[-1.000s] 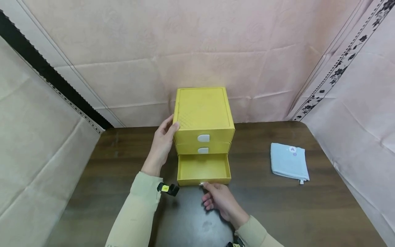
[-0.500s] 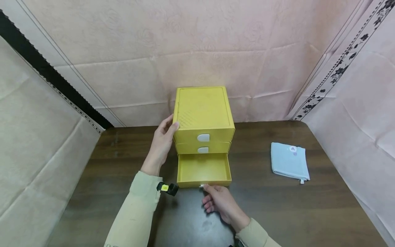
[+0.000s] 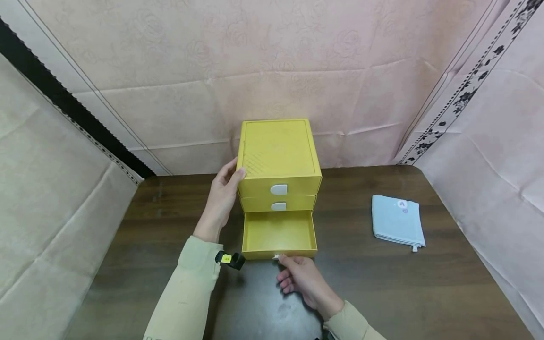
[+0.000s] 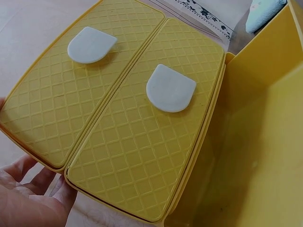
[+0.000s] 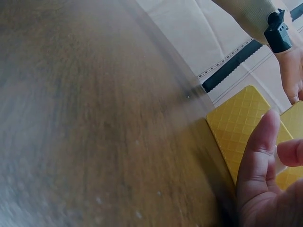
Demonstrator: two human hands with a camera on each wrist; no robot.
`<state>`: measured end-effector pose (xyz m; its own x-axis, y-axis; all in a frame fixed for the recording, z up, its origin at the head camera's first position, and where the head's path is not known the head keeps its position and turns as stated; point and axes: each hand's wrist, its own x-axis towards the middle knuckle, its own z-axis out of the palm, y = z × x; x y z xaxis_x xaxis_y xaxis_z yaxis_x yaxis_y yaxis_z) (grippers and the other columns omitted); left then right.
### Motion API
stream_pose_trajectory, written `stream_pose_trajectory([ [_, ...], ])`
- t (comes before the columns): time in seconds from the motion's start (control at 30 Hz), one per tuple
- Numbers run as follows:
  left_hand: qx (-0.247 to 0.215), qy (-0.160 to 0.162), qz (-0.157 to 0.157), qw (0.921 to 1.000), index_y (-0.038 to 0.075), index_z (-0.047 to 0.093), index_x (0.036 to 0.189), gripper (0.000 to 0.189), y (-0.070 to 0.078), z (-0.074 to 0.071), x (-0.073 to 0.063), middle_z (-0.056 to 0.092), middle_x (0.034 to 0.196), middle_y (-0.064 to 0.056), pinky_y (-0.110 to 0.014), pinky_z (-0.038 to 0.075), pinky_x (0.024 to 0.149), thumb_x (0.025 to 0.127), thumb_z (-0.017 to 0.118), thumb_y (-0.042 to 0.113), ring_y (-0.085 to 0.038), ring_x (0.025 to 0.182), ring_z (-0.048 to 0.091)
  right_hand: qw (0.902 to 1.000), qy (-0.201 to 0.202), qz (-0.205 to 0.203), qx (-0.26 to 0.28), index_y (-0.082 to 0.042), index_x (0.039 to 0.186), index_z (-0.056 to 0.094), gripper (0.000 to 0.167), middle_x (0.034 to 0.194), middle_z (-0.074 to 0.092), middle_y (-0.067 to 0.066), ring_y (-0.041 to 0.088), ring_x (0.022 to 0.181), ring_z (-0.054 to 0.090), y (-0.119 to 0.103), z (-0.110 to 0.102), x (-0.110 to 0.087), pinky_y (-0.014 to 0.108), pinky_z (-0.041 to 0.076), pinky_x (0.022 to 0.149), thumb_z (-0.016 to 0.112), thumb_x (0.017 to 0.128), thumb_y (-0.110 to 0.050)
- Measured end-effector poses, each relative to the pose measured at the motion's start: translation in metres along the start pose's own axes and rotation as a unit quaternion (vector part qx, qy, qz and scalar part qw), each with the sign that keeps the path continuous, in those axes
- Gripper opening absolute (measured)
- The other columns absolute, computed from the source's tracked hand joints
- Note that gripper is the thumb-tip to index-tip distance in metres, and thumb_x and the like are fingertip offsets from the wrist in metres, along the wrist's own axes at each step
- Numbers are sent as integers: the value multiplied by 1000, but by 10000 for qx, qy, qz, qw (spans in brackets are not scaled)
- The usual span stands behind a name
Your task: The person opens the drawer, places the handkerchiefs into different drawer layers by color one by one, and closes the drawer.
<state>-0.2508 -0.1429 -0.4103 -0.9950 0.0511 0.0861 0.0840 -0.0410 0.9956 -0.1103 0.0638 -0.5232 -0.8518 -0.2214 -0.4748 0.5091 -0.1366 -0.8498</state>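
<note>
A yellow drawer cabinet (image 3: 278, 148) stands at the back of the table with two drawers shut, each with a white tab. Its bottom drawer (image 3: 279, 230) is pulled out, and I see nothing inside. At the cabinet's left side my left hand (image 3: 221, 196) rests with its thumb by the front top edge; in the left wrist view its fingers touch the side from below. My right hand (image 3: 303, 278) pinches the small white handle (image 3: 276, 257) of the bottom drawer between thumb and index finger. In the right wrist view that handle (image 5: 280, 165) is mostly hidden by the fingers.
A folded light-blue cloth pouch (image 3: 398, 219) lies on the dark wooden table (image 3: 361, 283) to the right. Pale curtains (image 3: 170, 118) hang behind and on both sides. The table's back edge runs close behind the cabinet.
The bottom drawer has slid out slightly towards me, with my right hand on its handle. My left hand stays against the cabinet. The pouch has not moved.
</note>
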Motion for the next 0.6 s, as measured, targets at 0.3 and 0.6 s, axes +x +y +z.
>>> stream_pose_trajectory([
  [0.3, -6, 6, -7, 10000, 24, 43, 145, 58, 1, 0, 0, 47, 138, 0, -37, 37, 105, 94, 61, 44, -17, 123, 47, 10000, 5, 8, -7, 10, 115, 55, 52, 71, 63, 7, 12, 55, 57, 2, 0, -2, 27, 53, 52, 62, 94, -38],
  [0.6, -34, -35, 32, 10000, 23, 43, 146, 58, 1, 0, -1, 47, 139, -1, -38, 37, 105, 94, 61, 44, -18, 123, 46, 10000, 19, 16, -17, 9, 114, 55, 53, 71, 63, 7, 12, 55, 57, 5, 0, -4, 27, 52, 51, 62, 94, -39],
])
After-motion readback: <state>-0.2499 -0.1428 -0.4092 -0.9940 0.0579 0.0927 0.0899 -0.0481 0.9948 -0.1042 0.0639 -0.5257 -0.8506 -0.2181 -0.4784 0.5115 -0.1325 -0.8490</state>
